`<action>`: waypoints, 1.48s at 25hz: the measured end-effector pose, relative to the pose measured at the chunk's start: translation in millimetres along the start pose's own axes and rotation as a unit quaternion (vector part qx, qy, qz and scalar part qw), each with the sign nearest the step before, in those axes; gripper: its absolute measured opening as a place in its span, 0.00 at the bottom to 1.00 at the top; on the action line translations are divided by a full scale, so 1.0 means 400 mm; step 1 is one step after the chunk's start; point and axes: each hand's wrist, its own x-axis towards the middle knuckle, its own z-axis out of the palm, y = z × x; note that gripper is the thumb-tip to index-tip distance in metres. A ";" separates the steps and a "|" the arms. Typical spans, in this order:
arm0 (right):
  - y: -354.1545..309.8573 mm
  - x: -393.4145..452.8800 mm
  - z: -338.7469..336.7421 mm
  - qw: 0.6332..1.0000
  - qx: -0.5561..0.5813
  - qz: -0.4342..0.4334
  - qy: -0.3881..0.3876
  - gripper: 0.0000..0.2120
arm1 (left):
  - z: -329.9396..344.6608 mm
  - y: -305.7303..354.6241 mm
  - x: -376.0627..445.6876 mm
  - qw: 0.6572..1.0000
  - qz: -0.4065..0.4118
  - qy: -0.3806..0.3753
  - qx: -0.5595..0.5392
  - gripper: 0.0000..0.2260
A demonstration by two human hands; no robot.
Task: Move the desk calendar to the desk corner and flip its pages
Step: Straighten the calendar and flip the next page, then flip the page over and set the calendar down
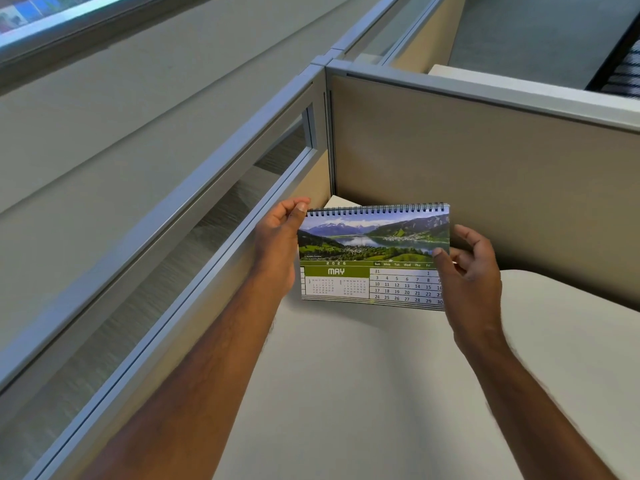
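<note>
A spiral-bound desk calendar [372,258] stands near the far corner of the pale desk [363,393], where two cubicle panels meet. Its front page shows a lake and mountain photo above a green MAY 2026 grid. My left hand [278,244] pinches the calendar's top left corner by the spiral binding. My right hand [467,268] is at the right edge, thumb pressed on the front page and fingers curled behind it.
A beige partition [485,174] with a grey metal cap rises right behind the calendar. A glazed partition [194,244] with a metal rail runs along the desk's left side. Another desk and a dark chair show beyond the partition at top right.
</note>
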 end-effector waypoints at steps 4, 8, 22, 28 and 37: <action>-0.065 0.002 -0.009 0.998 0.058 -0.004 -0.015 0.16 | -0.007 0.008 -0.015 0.997 -0.035 -0.025 -0.062 0.08; -0.141 0.017 -0.015 0.995 0.095 -0.015 -0.012 0.10 | -0.030 0.015 -0.016 0.997 -0.033 -0.063 -0.039 0.11; -0.199 0.060 0.029 0.986 0.141 0.021 -0.090 0.35 | 0.009 0.006 0.001 0.999 0.025 -0.012 -0.027 0.05; -0.156 0.071 0.029 0.990 0.022 -0.031 -0.136 0.29 | 0.032 0.007 0.013 0.999 -0.014 0.025 -0.041 0.04; -0.083 0.102 0.034 0.916 -0.321 -0.213 -0.109 0.22 | 0.044 0.005 0.009 0.997 0.015 0.054 -0.054 0.12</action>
